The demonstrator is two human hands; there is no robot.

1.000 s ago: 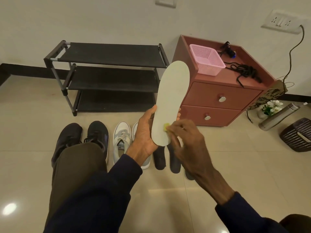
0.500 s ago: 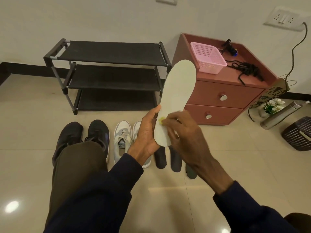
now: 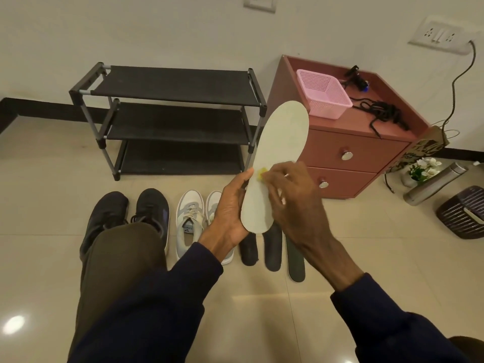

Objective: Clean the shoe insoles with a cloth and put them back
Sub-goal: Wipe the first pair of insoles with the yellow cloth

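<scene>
L hand (image 3: 230, 205) grips pale insole (image 3: 282, 142) at heel end, upright over floor (image 3: 392, 258), face to wearer, evidently so R hand (image 3: 293, 203), pinching yellow cloth (image 3: 260, 173), can rub mid-section; 3 dark insoles (image 3: 272, 247) lie below.

Home entryway: tiled floor (image 3: 47, 184); shoe rack (image 3: 172, 119) at 11 o'clock; drawer cabinet (image 3: 348, 153) at 1 o'clock; wall sockets (image 3: 440, 35).

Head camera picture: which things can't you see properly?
Head view:
- Yellow cloth: nearly all hidden under the right hand; only a corner shows.
- Three dark insoles on the floor: top ends hidden behind the white insole and the hands.
- Second white sneaker: partly covered by the left hand.
- Dark slatted basket: cut off by the right edge.
</scene>
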